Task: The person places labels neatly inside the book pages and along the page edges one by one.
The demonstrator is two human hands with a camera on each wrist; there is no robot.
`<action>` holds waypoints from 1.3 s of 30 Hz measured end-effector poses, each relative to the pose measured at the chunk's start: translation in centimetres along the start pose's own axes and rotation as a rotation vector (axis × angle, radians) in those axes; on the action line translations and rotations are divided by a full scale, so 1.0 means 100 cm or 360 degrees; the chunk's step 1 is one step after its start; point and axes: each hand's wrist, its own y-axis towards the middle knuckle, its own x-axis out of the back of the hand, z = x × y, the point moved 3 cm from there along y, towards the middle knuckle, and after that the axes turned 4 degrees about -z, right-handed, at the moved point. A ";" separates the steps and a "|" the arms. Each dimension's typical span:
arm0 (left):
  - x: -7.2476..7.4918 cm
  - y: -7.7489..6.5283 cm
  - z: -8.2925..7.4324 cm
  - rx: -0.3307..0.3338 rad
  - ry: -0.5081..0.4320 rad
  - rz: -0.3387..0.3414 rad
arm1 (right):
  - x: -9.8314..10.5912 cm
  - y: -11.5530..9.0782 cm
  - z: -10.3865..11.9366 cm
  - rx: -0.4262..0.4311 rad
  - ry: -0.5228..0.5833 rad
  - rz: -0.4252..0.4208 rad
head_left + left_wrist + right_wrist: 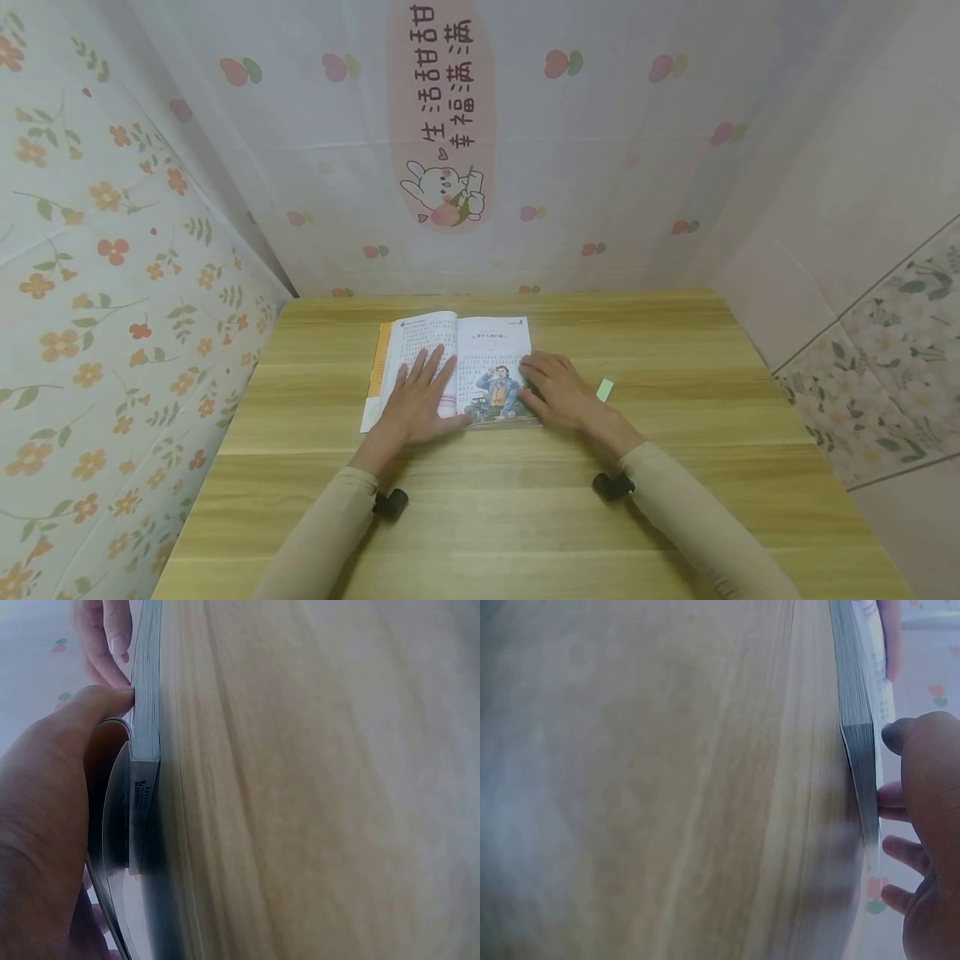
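Observation:
An open book [491,335] lies on the table, printed text on its left page and a colour drawing of a seated figure on its right page. My left hand [417,404] rests across the left page with fingers spread, the thumb reaching over the lower edge by the spine. On the right page's outer edge rests my right hand [561,392], its fingertips touching the paper. In the left wrist view the left pages bow up from the table beneath that hand. The right wrist view shows the thick page block [855,690] beside the right fingers.
The wood-grain table [495,517] extends around the book. A pale green strip [604,389] lies next to the right wrist. Behind stands a curtain [315,150] with fruit prints and a rabbit drawing; a floral sheet [97,300] hangs at the left.

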 end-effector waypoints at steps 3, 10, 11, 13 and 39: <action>0.000 0.000 0.000 0.0002 -0.0001 0.0002 | 0.000 0.000 0.000 0.0005 -0.0003 0.0008; 0.000 0.000 0.000 0.0008 0.0003 0.0012 | -0.001 0.000 0.001 0.0015 -0.0021 0.0011; 0.000 0.000 0.000 0.0011 0.0002 0.0017 | -0.001 0.000 0.001 0.0016 -0.0023 0.0011; 0.000 0.000 0.000 0.0013 -0.0001 0.0020 | -0.002 0.001 0.001 0.0018 -0.0021 0.0014; 0.001 -0.001 -0.001 0.0012 0.0004 0.0013 | -0.001 -0.002 0.004 -0.0022 -0.0046 0.0094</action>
